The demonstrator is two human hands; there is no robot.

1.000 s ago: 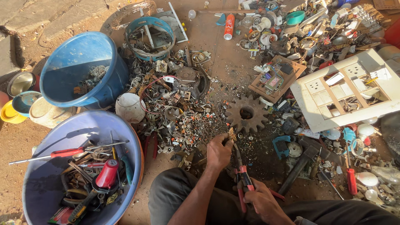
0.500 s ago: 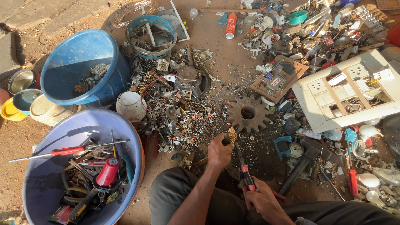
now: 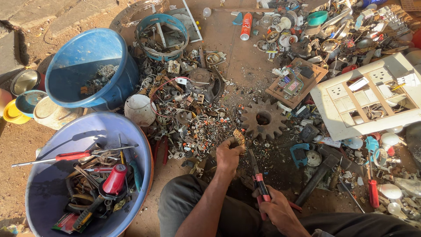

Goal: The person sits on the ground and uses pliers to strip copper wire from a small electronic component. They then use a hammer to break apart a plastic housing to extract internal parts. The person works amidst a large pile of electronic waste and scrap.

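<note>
My left hand [image 3: 228,154] pinches a small brownish, coppery scrap piece [image 3: 239,138] just above the dirt, at the near edge of a heap of small metal scrap [image 3: 188,118]. My right hand [image 3: 277,210] grips the red handles of a pair of cutting pliers [image 3: 258,177], whose dark jaws point up toward the scrap piece and sit just below it. A rusty gear wheel [image 3: 262,118] lies flat right behind the scrap piece. My dark-trousered legs fill the bottom of the view.
A lavender tub [image 3: 66,184] with screwdrivers and hand tools stands at bottom left, a blue bucket [image 3: 90,66] behind it. A white switch panel [image 3: 368,96], a wooden circuit board [image 3: 296,83], a hammer [image 3: 318,175] and loose junk cover the right.
Both hands have stayed nearly in place; the pliers' jaws have shifted slightly under the scrap piece, which my left hand keeps holding.
</note>
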